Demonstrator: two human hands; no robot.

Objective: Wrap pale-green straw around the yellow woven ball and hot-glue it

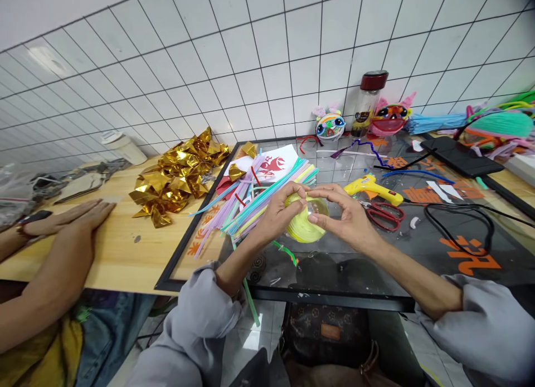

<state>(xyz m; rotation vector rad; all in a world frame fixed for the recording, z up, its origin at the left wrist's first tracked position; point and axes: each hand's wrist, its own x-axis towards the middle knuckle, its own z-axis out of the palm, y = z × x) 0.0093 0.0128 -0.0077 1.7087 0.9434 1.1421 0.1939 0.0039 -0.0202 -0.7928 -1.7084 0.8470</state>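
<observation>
Between my two hands is a yellow ball [305, 230], partly see-through on its right side, with yellow strands wound over its left part. My left hand [283, 210] grips it from the left, thumb on its near face. My right hand [346, 215] holds its right side, with fingertips meeting the left ones at the top and the thumb on the front. Whether a loose strand end is pinched there I cannot tell. A bundle of pastel pipe cleaners [267, 200] lies just left of the ball. Right behind my right hand are a yellow glue gun [373, 189] and red-handled scissors [385, 215].
Gold foil pieces [178, 172] lie to the left, near a co-worker's resting hands [79, 215]. Along the wall stand two animal-face crafts, one white [330, 125] and one red [390, 119], and a bottle [368, 106]. A black cable [460, 243] curls at right.
</observation>
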